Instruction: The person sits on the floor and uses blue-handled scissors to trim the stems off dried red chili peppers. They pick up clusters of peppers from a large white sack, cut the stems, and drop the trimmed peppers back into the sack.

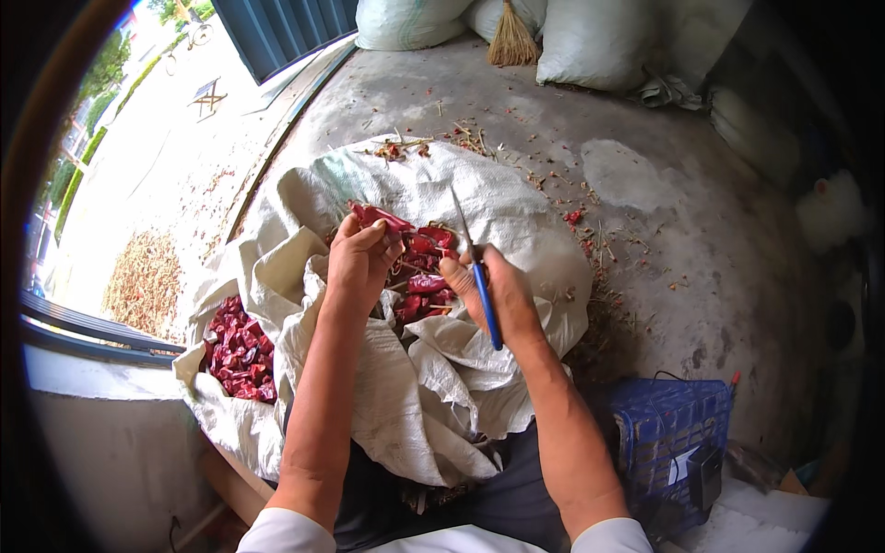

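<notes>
Between the thumb and fingers of my left hand (363,252) is a dried red chili pepper (384,219), held over the white woven sack (477,186). My right hand (499,290) holds a pair of scissors with a blue handle (486,304), its pointed metal blade up and away from me. Whole dried red peppers (425,285) with pale stems lie in the sack's opening between my hands. Cut pieces of red pepper (242,352) fill a fold of sack cloth at the left. The fingers of my right hand are partly hidden behind the handle.
Stems and red scraps (601,242) litter the concrete floor (691,228). A blue plastic basket (664,422) with a black box on its side stands at the lower right. Full white sacks (601,41) and a straw broom (513,38) are at the back; a doorway is at the left.
</notes>
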The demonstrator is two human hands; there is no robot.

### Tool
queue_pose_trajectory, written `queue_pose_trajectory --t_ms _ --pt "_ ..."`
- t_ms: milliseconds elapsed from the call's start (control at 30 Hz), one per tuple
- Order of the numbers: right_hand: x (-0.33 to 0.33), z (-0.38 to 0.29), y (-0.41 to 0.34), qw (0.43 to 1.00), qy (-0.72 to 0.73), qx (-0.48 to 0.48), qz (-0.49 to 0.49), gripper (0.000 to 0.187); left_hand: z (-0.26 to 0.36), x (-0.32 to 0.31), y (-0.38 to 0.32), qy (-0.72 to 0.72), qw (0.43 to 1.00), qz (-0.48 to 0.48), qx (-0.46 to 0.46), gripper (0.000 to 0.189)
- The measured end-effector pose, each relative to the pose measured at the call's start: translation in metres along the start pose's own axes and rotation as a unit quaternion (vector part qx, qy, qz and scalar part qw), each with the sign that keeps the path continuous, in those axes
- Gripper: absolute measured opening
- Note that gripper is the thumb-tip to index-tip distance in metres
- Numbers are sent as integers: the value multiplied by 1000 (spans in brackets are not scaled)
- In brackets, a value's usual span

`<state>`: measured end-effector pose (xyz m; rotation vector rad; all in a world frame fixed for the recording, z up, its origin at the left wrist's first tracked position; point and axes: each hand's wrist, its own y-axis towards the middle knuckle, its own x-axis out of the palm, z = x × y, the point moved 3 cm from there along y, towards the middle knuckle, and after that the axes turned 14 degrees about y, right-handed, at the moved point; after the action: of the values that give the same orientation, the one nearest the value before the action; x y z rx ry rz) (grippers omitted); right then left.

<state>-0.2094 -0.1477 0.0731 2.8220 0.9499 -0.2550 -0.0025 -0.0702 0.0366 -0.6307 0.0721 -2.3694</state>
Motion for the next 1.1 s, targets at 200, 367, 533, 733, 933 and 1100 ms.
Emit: queue_pose_trajectory --t_ms 200,367,533,733,933,1100 --pt "11 -7 -1 999 -11 -32 -4 50 5 1 3 -77 995 -67 12 26" --pt "9 -1 5 1000 -6 -11 1 50 13 -1 1 -118 990 -77 28 13" --pt "6 2 6 999 35 5 20 54 26 -5 12 132 984 33 112 17" --pt "7 -4 10 998 57 12 33 54 -11 -2 29 813 542 -3 212 15" --pt "-3 -3 8 996 76 9 44 53 -23 -10 30 832 508 12 223 12" --pt "-5 -9 8 995 91 20 41 53 2 -15 34 627 761 79 144 16"
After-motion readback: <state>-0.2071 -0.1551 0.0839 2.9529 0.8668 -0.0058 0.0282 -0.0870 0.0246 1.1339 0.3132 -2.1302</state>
